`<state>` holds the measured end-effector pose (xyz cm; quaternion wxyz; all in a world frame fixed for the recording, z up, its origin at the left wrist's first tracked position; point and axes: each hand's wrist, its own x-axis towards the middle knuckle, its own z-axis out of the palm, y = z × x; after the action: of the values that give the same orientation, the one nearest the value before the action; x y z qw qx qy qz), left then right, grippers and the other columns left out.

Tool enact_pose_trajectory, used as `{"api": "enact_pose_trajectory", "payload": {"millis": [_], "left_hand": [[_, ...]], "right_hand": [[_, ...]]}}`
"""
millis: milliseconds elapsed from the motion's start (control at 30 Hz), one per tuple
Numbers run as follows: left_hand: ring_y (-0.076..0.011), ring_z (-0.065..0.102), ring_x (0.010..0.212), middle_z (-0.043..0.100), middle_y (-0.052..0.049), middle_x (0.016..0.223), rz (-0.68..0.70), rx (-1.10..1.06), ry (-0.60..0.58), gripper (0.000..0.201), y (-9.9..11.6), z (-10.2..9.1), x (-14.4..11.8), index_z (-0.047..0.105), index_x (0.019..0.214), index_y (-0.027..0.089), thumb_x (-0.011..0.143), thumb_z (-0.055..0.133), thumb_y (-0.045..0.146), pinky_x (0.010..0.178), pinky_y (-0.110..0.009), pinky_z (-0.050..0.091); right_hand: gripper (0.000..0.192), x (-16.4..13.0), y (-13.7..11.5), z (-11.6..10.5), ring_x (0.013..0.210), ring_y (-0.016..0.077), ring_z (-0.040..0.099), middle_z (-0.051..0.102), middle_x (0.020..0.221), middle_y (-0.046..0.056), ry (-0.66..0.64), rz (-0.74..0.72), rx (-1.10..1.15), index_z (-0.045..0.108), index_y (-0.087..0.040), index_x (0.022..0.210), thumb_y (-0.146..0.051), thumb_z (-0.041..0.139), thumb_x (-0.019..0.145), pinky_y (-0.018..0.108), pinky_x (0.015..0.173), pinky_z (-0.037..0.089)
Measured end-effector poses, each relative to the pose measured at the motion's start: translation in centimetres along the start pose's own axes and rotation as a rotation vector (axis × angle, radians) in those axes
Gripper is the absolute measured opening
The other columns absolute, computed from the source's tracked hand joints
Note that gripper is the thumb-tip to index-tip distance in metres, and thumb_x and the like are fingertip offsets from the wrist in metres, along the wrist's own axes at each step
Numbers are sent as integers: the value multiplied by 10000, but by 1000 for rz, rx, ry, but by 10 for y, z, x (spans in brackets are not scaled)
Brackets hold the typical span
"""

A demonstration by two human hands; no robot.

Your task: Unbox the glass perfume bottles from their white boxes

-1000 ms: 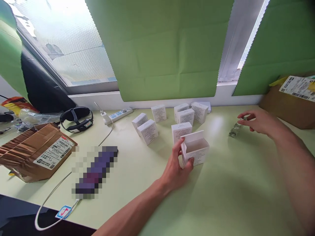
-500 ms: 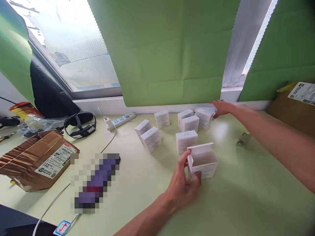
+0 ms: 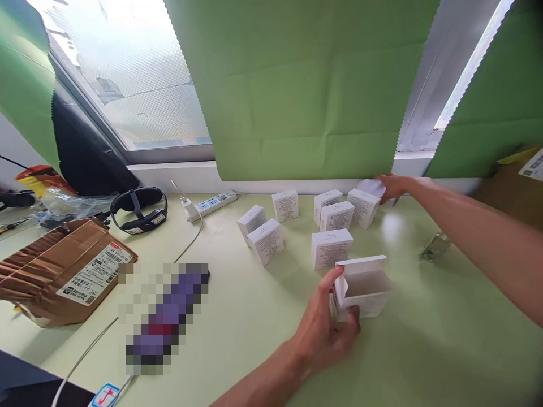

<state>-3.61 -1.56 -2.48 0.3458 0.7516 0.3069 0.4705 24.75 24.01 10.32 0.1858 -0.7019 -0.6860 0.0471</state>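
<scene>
The pale green worktop (image 3: 424, 350) runs back to a white sill under green paper sheets (image 3: 305, 90), which closes off the far edge; its near right part lies bare, with open room in front of and to the right of the open box. On the left a torn brown parcel (image 3: 63, 271) sits well apart from the hands, with a black headset (image 3: 139, 210) and a white power strip (image 3: 212, 203) behind it near the sill. A cluster of closed white boxes (image 3: 331, 249) stands in the middle, leaving narrow gaps between them.

The open white box (image 3: 365, 288) stands just in front of that cluster, lid flap raised. The left hand (image 3: 326, 333) has its grip clamped on the box's left end, thumb on the near wall, a fingertip at the top rim. The right hand (image 3: 392, 185) reaches to the sill behind the cluster, its grip closed on a small white sheet (image 3: 371, 186) beside the rearmost box. A small clear item (image 3: 435, 249) lies alone, right of the boxes.
</scene>
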Motion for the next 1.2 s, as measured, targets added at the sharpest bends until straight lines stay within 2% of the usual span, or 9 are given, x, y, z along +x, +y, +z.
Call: {"api": "enact_pose_trajectory", "payload": {"millis": [133,233,333,400,467,667,833,967,1200], "left_hand": [[-248,597,1133,562,-139,1322,32,-1,-10,713,0,-4,5,201,1522,271,917,561,161,964,-441,535],[-257,573,1176,522,-129,1387,40,8,-16,648,1,-6,9,297,1496,294,917,560,168,990,-449,508],[-252,573,1152,539,-113,1353,-23,-16,-10,594,3,-5,14,333,1460,288,919,561,193,977,-447,501],[-230,586,1072,565,-99,1291,-82,-11,-11,563,6,-3,17,336,1424,280,915,562,201,932,-423,509],[-211,581,992,586,-77,1206,-104,19,-42,526,9,-1,23,350,1365,274,896,574,201,871,-391,509],[-187,553,934,560,-34,1064,-76,27,-12,526,7,0,38,321,1215,263,813,655,200,799,-331,476],[-184,570,968,566,-38,1103,-89,-5,9,580,-2,-1,35,268,1235,287,824,670,215,814,-329,467],[-185,577,946,563,-60,1129,10,51,-38,624,-2,-2,33,260,1244,273,794,687,200,833,-349,472],[-211,581,1017,558,-98,1193,54,61,-28,579,0,-4,34,257,1333,250,884,620,209,829,-345,500]], "right_hand": [[740,-48,14,-64,1198,339,572,544,1389,267,-58,136,215,481,-103,1437,-398,782,828,506,1012,452],[626,-123,15,-84,1141,264,619,587,1391,133,-133,41,594,467,-294,1444,-559,622,898,386,956,505],[497,-197,9,-61,1121,258,643,644,1276,50,-185,-21,939,559,-379,1295,-639,576,872,366,873,576],[592,-230,5,-32,1054,268,655,669,1162,40,-282,-20,1284,583,-389,1279,-550,783,746,397,836,591],[710,-248,1,-6,996,257,666,682,1152,41,-325,-21,1356,586,-391,1310,-594,828,674,377,769,597],[480,-255,-9,20,1117,233,655,672,1311,-7,-327,-59,1399,569,-467,1332,-470,709,873,362,873,580],[455,-259,-12,9,1148,267,653,679,1310,-2,-272,-32,1392,575,-431,1315,-419,708,880,406,885,598],[546,-245,-26,-10,1147,286,666,709,1262,20,-410,-128,1440,552,-420,1338,-362,750,833,412,865,613],[478,-207,-51,-27,577,177,667,769,1043,68,-580,-250,1653,666,-228,1106,-427,786,688,265,371,531]]}}
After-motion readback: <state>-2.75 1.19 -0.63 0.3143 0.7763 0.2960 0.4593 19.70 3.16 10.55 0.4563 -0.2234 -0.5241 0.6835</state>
